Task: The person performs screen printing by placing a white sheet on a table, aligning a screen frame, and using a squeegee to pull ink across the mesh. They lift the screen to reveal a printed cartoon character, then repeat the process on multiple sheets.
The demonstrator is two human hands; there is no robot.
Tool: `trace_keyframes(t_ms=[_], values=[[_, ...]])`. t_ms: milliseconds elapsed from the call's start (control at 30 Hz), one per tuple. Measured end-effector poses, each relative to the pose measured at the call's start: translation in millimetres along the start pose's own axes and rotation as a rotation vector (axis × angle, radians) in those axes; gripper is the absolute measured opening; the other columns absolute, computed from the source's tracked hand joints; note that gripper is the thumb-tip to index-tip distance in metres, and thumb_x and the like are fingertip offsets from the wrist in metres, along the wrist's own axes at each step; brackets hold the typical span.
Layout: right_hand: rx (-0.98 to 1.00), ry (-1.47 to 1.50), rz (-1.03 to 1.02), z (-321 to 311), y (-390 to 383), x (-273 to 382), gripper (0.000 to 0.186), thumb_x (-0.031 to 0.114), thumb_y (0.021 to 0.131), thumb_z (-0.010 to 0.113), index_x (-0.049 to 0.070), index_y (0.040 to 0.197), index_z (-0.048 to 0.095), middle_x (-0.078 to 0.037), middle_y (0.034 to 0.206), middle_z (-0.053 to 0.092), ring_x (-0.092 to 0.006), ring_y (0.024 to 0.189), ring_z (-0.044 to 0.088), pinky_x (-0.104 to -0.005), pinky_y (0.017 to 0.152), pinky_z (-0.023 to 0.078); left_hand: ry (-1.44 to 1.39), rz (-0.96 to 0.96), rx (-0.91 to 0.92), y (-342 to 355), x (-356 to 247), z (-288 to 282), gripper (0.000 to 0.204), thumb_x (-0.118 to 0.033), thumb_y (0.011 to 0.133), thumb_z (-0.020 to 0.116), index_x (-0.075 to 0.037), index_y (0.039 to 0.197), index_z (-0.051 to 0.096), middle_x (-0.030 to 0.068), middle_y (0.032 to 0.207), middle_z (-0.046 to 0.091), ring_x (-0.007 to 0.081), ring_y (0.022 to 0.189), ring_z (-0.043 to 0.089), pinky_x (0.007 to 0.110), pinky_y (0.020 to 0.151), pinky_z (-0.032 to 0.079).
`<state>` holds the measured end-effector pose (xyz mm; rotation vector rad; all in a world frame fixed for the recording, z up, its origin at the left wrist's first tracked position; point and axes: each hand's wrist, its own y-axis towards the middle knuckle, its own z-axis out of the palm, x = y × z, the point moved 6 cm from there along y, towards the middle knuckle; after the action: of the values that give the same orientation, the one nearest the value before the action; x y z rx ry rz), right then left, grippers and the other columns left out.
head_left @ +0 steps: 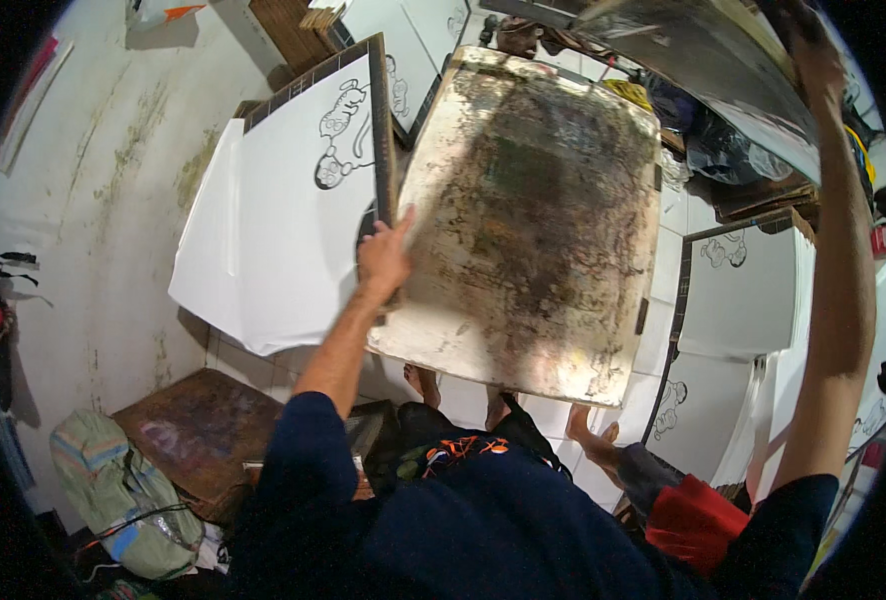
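Note:
A large white board (523, 230) with heavy dark stains lies in front of me. At its left edge is my left hand (385, 258), index finger stretched out, touching the dark rim of a tilted board. That board carries a white sheet (298, 200) printed with black cartoon outlines. My right arm reaches far up to the right. There my right hand (811, 45), in shadow, appears closed on the edge of a large framed panel (698, 65) that is raised and tilted beyond the stained board. Its fingertips are hard to make out.
Boards with printed white sheets (743, 290) stand at the right. A person's red garment (698, 525) and bare foot (593, 440) are near my right side. At lower left lie a brown stained board (198, 430) and a pale green sack (113, 490). Black plastic bags (728, 145) sit at upper right.

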<state>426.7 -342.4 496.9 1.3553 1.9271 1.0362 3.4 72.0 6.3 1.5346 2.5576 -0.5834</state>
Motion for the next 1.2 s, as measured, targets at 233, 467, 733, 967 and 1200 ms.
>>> trace_keyframes(t_ms=[233, 467, 733, 967, 1200], values=[[-0.075, 0.258, 0.008, -40, -15, 40, 0.034, 0.023, 0.085, 0.081, 0.009, 0.115, 0.072, -0.019, 0.102, 0.075, -0.0389, 0.098, 0.071, -0.0496, 0.088, 0.053, 0.206, 0.305, -0.306, -177, -279, 33, 0.070, -0.029, 0.090, 0.069, -0.015, 0.155, 0.050, 0.0368, 0.126, 0.065, 0.0477, 0.116, 0.067, 0.052, 0.084, 0.061], [-0.104, 0.131, 0.012, -33, 4, 39, 0.049, 0.033, 0.085, 0.081, 0.014, 0.129, 0.071, -0.018, 0.112, 0.076, -0.0376, 0.107, 0.071, -0.0504, 0.094, 0.052, -0.113, -0.014, -0.330, -195, -80, 111, 0.078, -0.040, 0.085, 0.082, -0.006, 0.149, 0.054, 0.0215, 0.151, 0.053, 0.0421, 0.146, 0.043, 0.060, 0.119, 0.032], [-0.106, 0.146, 0.081, -27, 3, 35, 0.047, 0.028, 0.086, 0.082, 0.017, 0.130, 0.069, -0.018, 0.113, 0.074, -0.0387, 0.114, 0.067, -0.0492, 0.097, 0.052, -0.649, -0.413, -0.310, -204, 164, 78, 0.066, -0.046, 0.086, 0.084, 0.005, 0.124, 0.065, 0.0264, 0.121, 0.070, 0.0399, 0.113, 0.068, 0.047, 0.097, 0.053], [-0.082, 0.204, 0.077, -23, 0, 31, 0.045, 0.030, 0.086, 0.082, 0.016, 0.127, 0.069, -0.019, 0.113, 0.074, -0.0385, 0.111, 0.068, -0.0503, 0.095, 0.053, -0.525, -0.256, -0.258, -100, 106, 34, 0.060, -0.047, 0.085, 0.084, 0.002, 0.114, 0.067, 0.0208, 0.107, 0.075, 0.0346, 0.100, 0.071, 0.045, 0.090, 0.054], [-0.039, 0.108, 0.070, -15, 30, 32, 0.051, 0.034, 0.088, 0.080, 0.015, 0.134, 0.067, -0.020, 0.125, 0.071, -0.0379, 0.119, 0.066, -0.0485, 0.099, 0.053, -0.552, -0.255, -0.163, -66, 80, 26, 0.061, -0.045, 0.082, 0.086, 0.002, 0.114, 0.068, 0.0212, 0.107, 0.075, 0.0369, 0.100, 0.072, 0.046, 0.089, 0.055]])
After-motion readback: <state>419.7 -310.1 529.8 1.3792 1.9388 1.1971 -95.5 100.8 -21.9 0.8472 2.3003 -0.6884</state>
